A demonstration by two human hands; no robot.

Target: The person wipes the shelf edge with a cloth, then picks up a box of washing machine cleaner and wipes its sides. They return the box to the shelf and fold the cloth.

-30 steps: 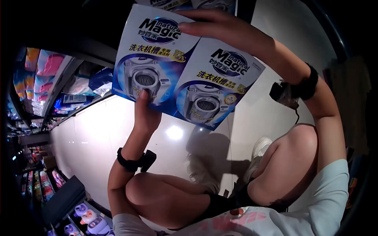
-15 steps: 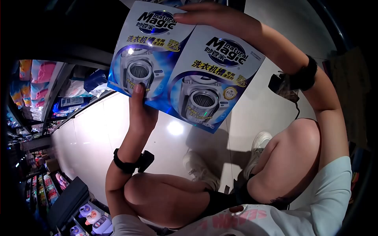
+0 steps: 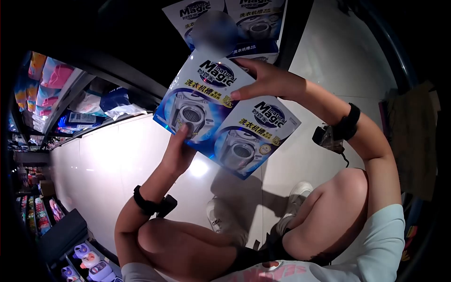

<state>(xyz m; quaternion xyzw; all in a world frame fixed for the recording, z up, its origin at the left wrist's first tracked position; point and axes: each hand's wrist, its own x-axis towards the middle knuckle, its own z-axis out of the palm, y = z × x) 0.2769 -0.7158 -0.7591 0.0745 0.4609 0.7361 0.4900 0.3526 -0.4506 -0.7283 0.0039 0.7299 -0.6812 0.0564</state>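
Observation:
Two white-and-blue boxes of washing machine cleaner are held together, a left cleaner box (image 3: 174,105) and a right cleaner box (image 3: 256,141), both with a drum picture facing me. My left hand (image 3: 180,152) grips the lower edge of the left box, thumb on its front and the other fingers hidden behind. At the top, my right hand (image 3: 270,80) closes over the upper edges, its thumb pressed on the front of the left box near the seam. How its remaining fingers sit behind the boxes is mostly hidden.
Similar boxes (image 3: 260,26) stand on a dark shelf just beyond my hands; a round blur covers part of them. On the left, shelves hold packaged goods (image 3: 56,80), with purple bottles (image 3: 101,270) lower down. Brown cardboard (image 3: 413,141) is at the right. Pale tiled floor (image 3: 112,164) lies below.
The two held boxes and both hands sit lower in the view and look smaller. My right thumb is further down the left box's front. More of the shelf boxes beyond shows.

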